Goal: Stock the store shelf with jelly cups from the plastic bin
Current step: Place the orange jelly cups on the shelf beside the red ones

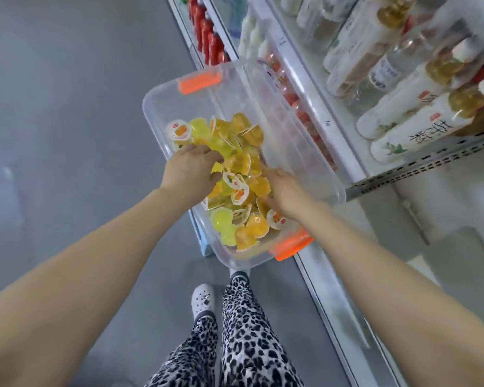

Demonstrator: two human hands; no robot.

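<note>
Head view: yellow-orange jelly cups, heaped.

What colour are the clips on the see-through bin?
Bright orange clips, clearest in the head view.

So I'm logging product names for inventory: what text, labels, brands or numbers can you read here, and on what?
White-labelled bottle lying on the shelf: large dark brush-style characters, too blurred to quote.
Small red mark on the same label: unreadable.
Lids of the yellow and orange jelly cups: red logo, too small.
White clog: dark tag, unreadable.
</note>
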